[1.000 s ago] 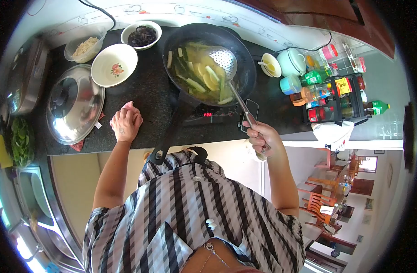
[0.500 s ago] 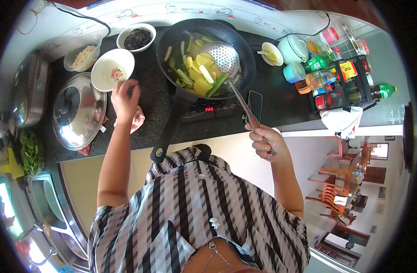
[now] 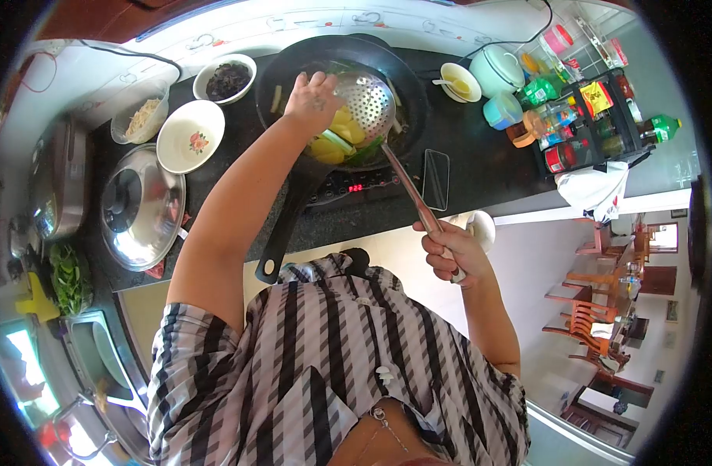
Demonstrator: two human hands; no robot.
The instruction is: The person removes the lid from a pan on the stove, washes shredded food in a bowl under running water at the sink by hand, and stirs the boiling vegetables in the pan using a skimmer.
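Observation:
My right hand (image 3: 455, 252) is wrapped round the handle of a perforated metal skimmer (image 3: 371, 109). The skimmer's round head rests in a dark wok (image 3: 414, 128), beside yellow slices that look like potato (image 3: 329, 149) and pieces of green-and-white scallion (image 3: 339, 141). Over the left part of the wok, just beside the skimmer head, is my left hand (image 3: 313, 103). Its fingers are curled and their tips are hidden, so anything between them cannot be seen. The wok stands on an induction cooker (image 3: 348, 189) with a lit red display.
Left of the wok are a flower-patterned bowl (image 3: 187, 147), a bowl of dark food (image 3: 224, 80), a tub of pale strips (image 3: 142, 116) and a metal lid (image 3: 150, 221). A phone (image 3: 436, 180) lies to the right, near a spice rack (image 3: 608, 124). The wok handle (image 3: 281, 233) points towards me.
My left hand has moved from beside the flower-patterned bowl to over the wok, reaching right and away from me. My right hand still grips the skimmer, its head almost in the same place.

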